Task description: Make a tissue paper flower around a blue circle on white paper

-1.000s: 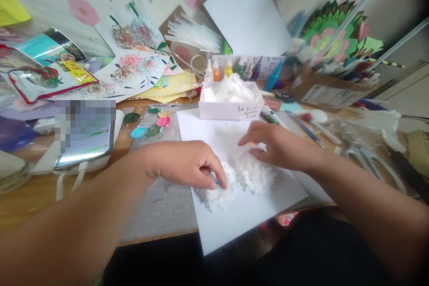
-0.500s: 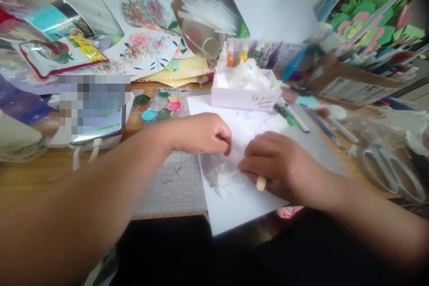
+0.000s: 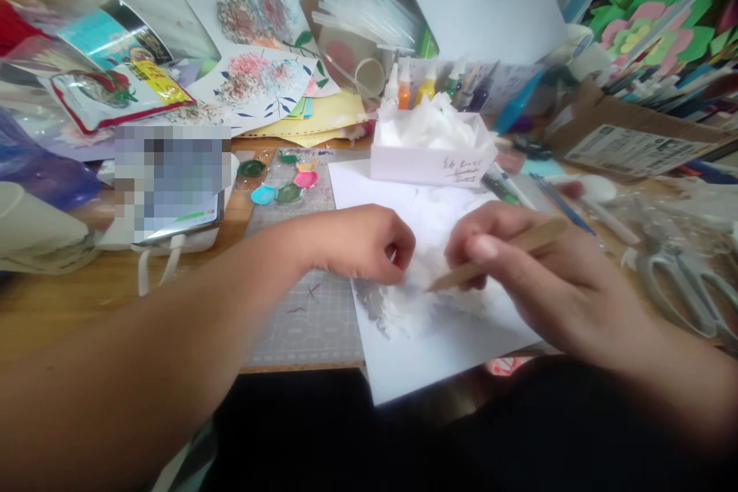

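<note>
1. A gray mat (image 3: pixel 305 338) lies under a big white paper (image 3: pixel 427 369).
2. The right hand (image 3: pixel 542 277) pinches a wooden stick (image 3: pixel 454 276).
3. Fluffy white bits (image 3: pixel 403 311) lie on the paper, by both hands.
4. A white box (image 3: pixel 423 162) sits at the paper's far end.
5. The left hand (image 3: pixel 366 242) is curled; I cannot tell if it holds anything.
6. The stick slants, its tip near the fluffy bits.

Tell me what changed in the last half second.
The right hand turned the wooden stick it holds: one end jutted toward the person; now a tip slants left toward the white shreds. The left hand stays curled; the white box stays at the paper sheet's far edge.
</note>
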`<act>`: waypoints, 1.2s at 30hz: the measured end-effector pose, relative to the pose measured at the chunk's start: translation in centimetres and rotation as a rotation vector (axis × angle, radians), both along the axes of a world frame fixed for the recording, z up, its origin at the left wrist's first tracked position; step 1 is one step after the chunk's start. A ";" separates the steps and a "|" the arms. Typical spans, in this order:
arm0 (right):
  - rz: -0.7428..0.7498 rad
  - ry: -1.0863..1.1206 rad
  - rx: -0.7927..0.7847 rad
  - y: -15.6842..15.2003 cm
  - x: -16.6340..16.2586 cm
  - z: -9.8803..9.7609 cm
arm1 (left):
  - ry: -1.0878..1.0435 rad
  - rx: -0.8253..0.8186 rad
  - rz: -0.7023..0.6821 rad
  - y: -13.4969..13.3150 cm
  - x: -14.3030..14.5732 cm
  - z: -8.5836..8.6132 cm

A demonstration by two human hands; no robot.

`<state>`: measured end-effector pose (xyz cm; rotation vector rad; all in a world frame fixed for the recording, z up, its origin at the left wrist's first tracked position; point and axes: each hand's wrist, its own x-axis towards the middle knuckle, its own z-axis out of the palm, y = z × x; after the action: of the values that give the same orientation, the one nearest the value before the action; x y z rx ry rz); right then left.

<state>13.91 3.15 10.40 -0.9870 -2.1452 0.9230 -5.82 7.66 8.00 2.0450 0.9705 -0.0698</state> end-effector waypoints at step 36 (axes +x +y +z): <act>0.243 -0.067 0.014 0.4 1.2 -2.7 | -0.086 -0.132 -0.276 0.9 -1.4 1.2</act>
<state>15.12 3.50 7.67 -0.7707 -2.3632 0.9980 -7.17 8.55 9.19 2.0290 0.6106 -0.1860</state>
